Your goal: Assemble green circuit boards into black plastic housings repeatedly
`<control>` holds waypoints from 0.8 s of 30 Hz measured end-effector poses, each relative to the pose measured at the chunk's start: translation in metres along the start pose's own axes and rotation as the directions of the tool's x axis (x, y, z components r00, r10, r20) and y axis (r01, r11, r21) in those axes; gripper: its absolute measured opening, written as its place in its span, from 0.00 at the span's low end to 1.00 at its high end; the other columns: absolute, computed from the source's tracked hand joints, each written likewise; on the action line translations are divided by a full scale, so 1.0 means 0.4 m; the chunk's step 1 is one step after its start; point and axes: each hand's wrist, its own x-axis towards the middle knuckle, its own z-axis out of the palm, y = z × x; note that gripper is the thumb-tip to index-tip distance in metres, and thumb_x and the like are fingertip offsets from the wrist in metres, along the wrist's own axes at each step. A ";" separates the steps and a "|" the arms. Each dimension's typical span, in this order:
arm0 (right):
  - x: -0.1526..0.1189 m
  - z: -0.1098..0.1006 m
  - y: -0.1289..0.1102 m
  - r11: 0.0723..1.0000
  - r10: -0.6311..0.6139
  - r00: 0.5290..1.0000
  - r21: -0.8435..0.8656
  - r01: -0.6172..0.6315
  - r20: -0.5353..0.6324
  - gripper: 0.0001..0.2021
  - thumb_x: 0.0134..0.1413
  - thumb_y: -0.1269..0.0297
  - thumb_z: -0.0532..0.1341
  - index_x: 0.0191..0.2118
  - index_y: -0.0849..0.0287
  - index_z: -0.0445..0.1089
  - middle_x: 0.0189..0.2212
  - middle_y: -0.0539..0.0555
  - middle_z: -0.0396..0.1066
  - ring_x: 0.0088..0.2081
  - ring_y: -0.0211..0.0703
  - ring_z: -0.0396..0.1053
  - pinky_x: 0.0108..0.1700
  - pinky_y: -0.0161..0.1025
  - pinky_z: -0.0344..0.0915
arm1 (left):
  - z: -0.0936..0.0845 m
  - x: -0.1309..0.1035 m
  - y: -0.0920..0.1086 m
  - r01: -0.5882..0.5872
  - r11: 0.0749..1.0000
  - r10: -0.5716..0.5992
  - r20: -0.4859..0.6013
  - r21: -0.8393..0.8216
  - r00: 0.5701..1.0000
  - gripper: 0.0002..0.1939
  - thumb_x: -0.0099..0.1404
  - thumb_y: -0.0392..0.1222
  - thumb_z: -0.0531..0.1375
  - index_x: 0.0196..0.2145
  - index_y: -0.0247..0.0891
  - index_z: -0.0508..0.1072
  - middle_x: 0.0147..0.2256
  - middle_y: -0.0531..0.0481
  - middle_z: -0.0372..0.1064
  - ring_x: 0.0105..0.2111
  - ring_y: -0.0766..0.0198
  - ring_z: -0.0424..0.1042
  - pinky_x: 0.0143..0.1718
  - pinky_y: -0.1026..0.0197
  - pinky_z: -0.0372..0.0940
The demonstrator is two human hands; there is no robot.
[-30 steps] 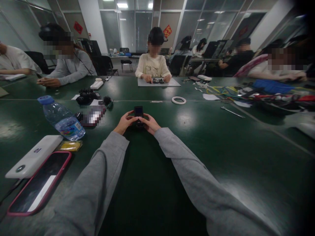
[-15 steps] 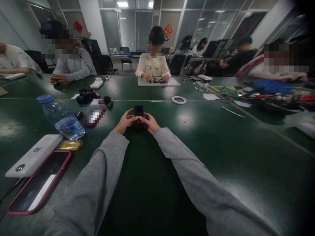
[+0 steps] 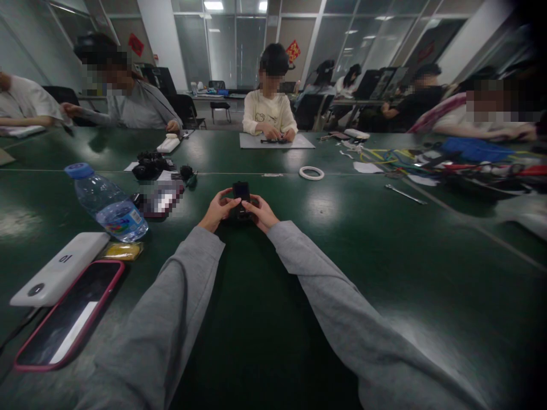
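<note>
Both my hands hold a small black device (image 3: 241,193) with a dark screen, upright over the green table (image 3: 256,319). My left hand (image 3: 219,210) grips its left side, with the thumb on its front. On the right side, my right hand (image 3: 262,212) has its fingers round the device and its thumb on the front near the other thumb. The lower part of the device is dark and its details cannot be made out.
At the left are a water bottle (image 3: 113,208), a white power bank (image 3: 62,270), a yellow packet (image 3: 123,251) and a pink-edged phone (image 3: 70,316). Beyond my hands lie a white ring (image 3: 311,173), a wrench (image 3: 405,195) and tangled cables (image 3: 461,165). Several people sit around.
The person at the far left in grey has turned and stretched an arm out to the left. The person opposite has shifted their hands slightly. My hands and the device look almost unchanged.
</note>
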 end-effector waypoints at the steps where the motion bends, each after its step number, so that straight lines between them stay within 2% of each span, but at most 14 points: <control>1: -0.001 0.000 0.000 1.000 -0.001 1.000 -0.002 0.001 0.004 0.27 0.38 0.62 0.72 0.44 0.58 0.62 0.36 0.51 0.69 0.37 0.39 0.69 0.35 0.34 0.68 | 0.000 0.000 -0.001 -0.002 1.000 0.002 -0.003 0.005 1.000 0.36 0.47 0.46 0.69 0.52 0.38 0.64 0.26 0.56 0.64 0.14 0.80 0.52 0.13 0.69 0.41; 6: -0.003 0.003 -0.002 0.999 0.018 1.000 -0.033 -0.018 0.005 0.29 0.35 0.61 0.73 0.44 0.57 0.61 0.36 0.51 0.69 0.37 0.40 0.69 0.34 0.34 0.67 | -0.003 0.006 -0.004 0.024 0.999 -0.023 -0.008 0.039 1.000 0.35 0.47 0.45 0.70 0.51 0.33 0.64 0.24 0.56 0.65 0.13 0.80 0.51 0.14 0.69 0.42; 14: 0.004 0.003 0.007 0.998 0.004 1.000 -0.069 -0.004 0.005 0.31 0.34 0.58 0.73 0.44 0.57 0.60 0.36 0.50 0.69 0.37 0.40 0.69 0.38 0.37 0.68 | -0.001 0.007 -0.011 0.006 0.997 -0.003 -0.032 0.076 0.999 0.36 0.48 0.49 0.69 0.52 0.36 0.62 0.27 0.55 0.65 0.15 0.78 0.56 0.14 0.71 0.45; 22: 0.001 0.003 0.008 0.994 0.027 0.999 -0.105 -0.025 0.018 0.30 0.36 0.59 0.72 0.45 0.58 0.60 0.37 0.52 0.69 0.39 0.41 0.69 0.44 0.41 0.68 | -0.003 0.011 -0.021 0.021 0.996 -0.015 -0.067 0.085 0.998 0.36 0.46 0.51 0.69 0.51 0.35 0.65 0.31 0.48 0.69 0.20 0.72 0.65 0.20 0.67 0.57; 24: 0.001 0.002 0.007 0.995 0.029 0.999 -0.100 -0.027 0.019 0.30 0.36 0.61 0.72 0.45 0.58 0.60 0.37 0.52 0.69 0.39 0.42 0.69 0.45 0.42 0.68 | -0.004 0.010 -0.020 0.021 0.994 -0.014 -0.064 0.106 0.998 0.36 0.47 0.51 0.69 0.50 0.34 0.66 0.31 0.47 0.69 0.20 0.72 0.64 0.20 0.67 0.57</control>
